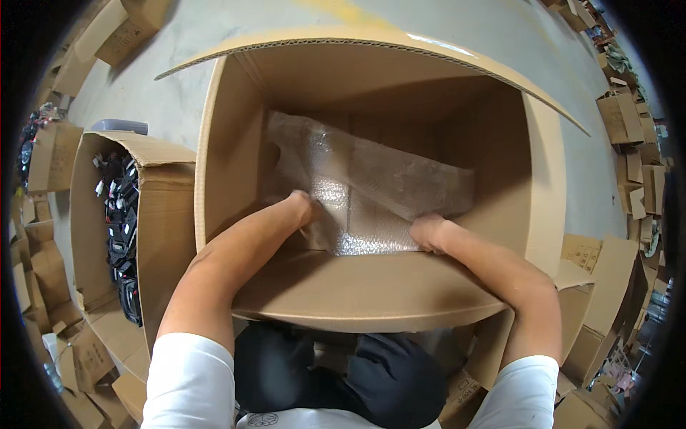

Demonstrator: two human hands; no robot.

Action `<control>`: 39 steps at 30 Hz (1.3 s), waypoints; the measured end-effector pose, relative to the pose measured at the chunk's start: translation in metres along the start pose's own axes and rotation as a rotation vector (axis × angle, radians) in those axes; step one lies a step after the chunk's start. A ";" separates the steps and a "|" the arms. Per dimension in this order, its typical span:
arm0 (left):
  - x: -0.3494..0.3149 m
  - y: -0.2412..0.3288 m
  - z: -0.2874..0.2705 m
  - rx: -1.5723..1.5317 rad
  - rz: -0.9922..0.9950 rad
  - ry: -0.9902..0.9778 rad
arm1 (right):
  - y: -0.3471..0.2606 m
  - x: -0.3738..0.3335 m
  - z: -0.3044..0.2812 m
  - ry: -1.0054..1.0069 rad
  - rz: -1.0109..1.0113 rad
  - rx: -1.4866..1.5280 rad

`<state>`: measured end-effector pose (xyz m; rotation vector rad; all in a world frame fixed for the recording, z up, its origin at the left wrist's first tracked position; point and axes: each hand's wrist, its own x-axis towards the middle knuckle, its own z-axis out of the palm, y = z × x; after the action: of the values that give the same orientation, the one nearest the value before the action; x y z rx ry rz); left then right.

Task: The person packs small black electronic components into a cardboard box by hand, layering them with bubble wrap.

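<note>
A large open cardboard box (371, 293) stands in front of me, its far flap folded outward. Inside it a clear sheet of bubble wrap (332, 191) lies spread over the bottom, creased and partly folded over. My left hand (304, 206) reaches in over the near wall, its fingers curled at the sheet's left edge. At the near right part of the wrap, my right hand (431, 232) is closed on the edge. Both hands are low in the box, and the fingertips are partly hidden.
Left of the box stands a smaller open carton (168, 222) filled with black parts with cables and white connectors. More open cartons (600, 307) are close on the right. Piles of cardboard boxes (620, 118) line both sides of the grey floor (236, 18).
</note>
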<state>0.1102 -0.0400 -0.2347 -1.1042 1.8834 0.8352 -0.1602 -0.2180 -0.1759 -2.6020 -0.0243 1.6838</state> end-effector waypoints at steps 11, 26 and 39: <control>0.042 0.003 0.039 -0.127 -0.485 0.193 | 0.037 0.079 -0.026 0.414 0.327 0.388; -0.096 -0.015 -0.067 -0.529 -0.360 0.644 | 0.033 -0.025 -0.102 0.446 0.457 0.584; -0.524 0.255 -0.076 -0.036 0.401 2.399 | -0.261 -0.172 0.095 1.536 -0.234 2.154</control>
<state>0.0234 0.2033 0.2927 -1.9351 3.8139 -1.2152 -0.3143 0.0389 -0.0467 -1.0833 0.8094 -0.7438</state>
